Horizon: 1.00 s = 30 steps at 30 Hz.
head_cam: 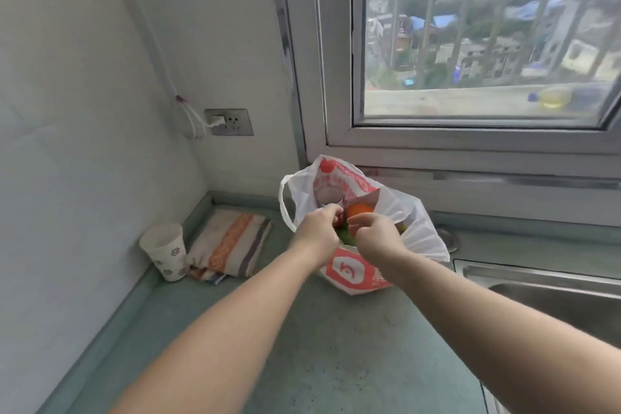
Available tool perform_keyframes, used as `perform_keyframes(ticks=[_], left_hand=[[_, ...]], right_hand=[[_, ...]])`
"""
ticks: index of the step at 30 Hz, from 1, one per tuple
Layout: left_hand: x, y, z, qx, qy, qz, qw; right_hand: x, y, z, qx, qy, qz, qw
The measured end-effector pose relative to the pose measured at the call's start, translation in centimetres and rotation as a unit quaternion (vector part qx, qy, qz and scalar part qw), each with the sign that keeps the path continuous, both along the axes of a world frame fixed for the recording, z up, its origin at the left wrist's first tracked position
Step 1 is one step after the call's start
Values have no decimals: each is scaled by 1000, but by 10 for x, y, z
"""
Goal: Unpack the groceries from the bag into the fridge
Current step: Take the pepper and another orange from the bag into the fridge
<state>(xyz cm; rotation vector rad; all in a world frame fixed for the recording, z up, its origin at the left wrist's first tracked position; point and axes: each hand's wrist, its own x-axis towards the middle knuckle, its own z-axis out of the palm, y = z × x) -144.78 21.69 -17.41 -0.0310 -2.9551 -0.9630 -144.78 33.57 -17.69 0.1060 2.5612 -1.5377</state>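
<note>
A white and red plastic grocery bag (416,232) stands on the green counter (336,346) below the window. Its mouth is open, showing an orange fruit (360,208) and something green (346,237) inside. My left hand (319,228) and my right hand (376,233) meet at the near rim of the bag. Both pinch the plastic edge there, close together. The fridge is not in view.
A paper cup (165,250) and a folded striped cloth (230,244) lie in the left corner against the wall. A steel sink (551,296) sits to the right. A wall socket with a white plug (229,121) is above the counter.
</note>
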Motion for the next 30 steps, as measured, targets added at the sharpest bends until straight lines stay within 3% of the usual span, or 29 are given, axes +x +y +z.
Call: perform_keyframes(ticks=[6,10,14,20,22,26,30], left_hand=[[-56,-2,-52,64,-41,-43,996],[-78,-25,-79,-47,-83,-113,989],[-81,-51,-105,-182,-132,-183,957],[-79,-70,-123,-257,-145,-215,931],[-81,-70,-121,-260,-129,-233,928],[-101,-55,-110,-239,-16,-257,936],[-115,-39,-113,-248,-31,-278,928]], right_hand=[[-41,-20,-30,-10,-34,-89,995],[-62,-5,-56,121,-39,-54,990],[-56,7,-84,275,-26,25,961],[-45,20,-107,172,-97,65,978],[-47,17,-107,193,-101,68,974],[-72,8,-103,275,0,57,960],[-93,2,-98,262,-21,78,962]])
